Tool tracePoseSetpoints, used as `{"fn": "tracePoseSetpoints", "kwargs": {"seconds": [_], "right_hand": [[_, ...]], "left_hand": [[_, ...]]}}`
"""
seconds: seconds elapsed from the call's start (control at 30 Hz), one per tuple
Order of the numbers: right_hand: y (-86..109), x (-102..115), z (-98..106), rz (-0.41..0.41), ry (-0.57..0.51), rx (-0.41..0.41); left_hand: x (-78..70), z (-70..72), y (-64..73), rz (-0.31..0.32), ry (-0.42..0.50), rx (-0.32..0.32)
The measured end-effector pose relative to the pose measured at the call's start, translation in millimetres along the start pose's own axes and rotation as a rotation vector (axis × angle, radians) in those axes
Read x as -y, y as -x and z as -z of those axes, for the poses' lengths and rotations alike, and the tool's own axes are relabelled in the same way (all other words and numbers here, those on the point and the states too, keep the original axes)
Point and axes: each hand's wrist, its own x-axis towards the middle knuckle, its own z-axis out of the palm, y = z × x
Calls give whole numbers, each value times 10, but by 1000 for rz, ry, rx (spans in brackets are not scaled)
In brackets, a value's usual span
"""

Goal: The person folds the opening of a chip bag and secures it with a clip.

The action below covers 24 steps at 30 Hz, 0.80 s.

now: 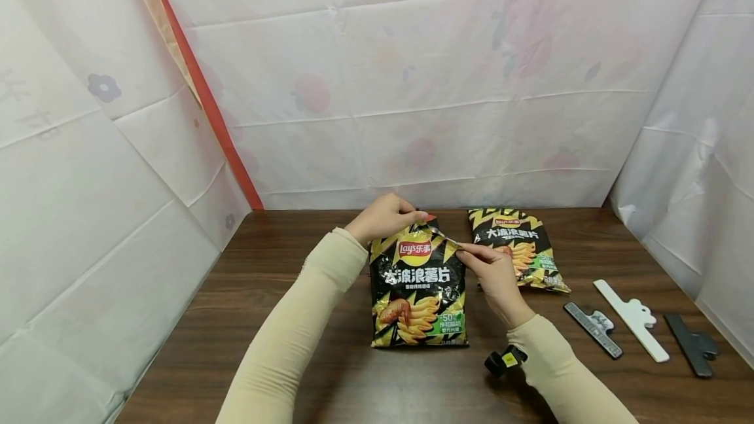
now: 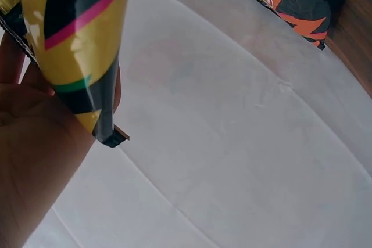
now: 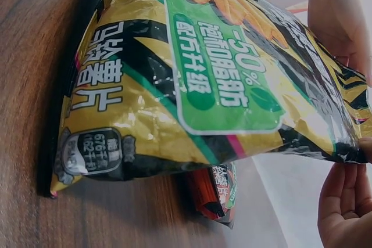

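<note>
A black-and-gold bag of potato chips [image 1: 418, 309] stands upright on the table in the head view. My left hand [image 1: 387, 216] grips its top edge at the left. At the top right corner my right hand [image 1: 493, 275] pinches the film between thumb and fingers. The right wrist view shows the bag's lower front [image 3: 145, 85] close up, with the right hand's curled fingers [image 3: 343, 198] at its upper corner. In the left wrist view a folded side of the bag [image 2: 87, 56] partly covers the left hand [image 2: 40, 126].
A second black-and-gold chip bag [image 1: 518, 247] lies at the back right. Behind the held bag, a black-and-orange bag [image 2: 299, 7] shows in part. To the right lie a grey-and-black clip [image 1: 592, 329], a white clip [image 1: 631, 320] and a black clip [image 1: 689, 345]. White cloth [image 1: 412, 84] hangs behind the table.
</note>
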Motion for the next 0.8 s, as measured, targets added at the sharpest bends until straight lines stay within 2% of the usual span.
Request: {"fn": "tracePoseSetpoints", "kwargs": {"seconds": [0.13, 0.4, 0.8], "right_hand": [[4, 4, -6, 1, 0, -2], [1, -12, 3, 9, -12, 8], [-35, 25, 39, 24, -85, 107]], "left_hand": [[23, 5, -4, -10, 6, 22], [53, 17, 10, -80, 38, 56], [33, 14, 38, -53, 30, 75]]}}
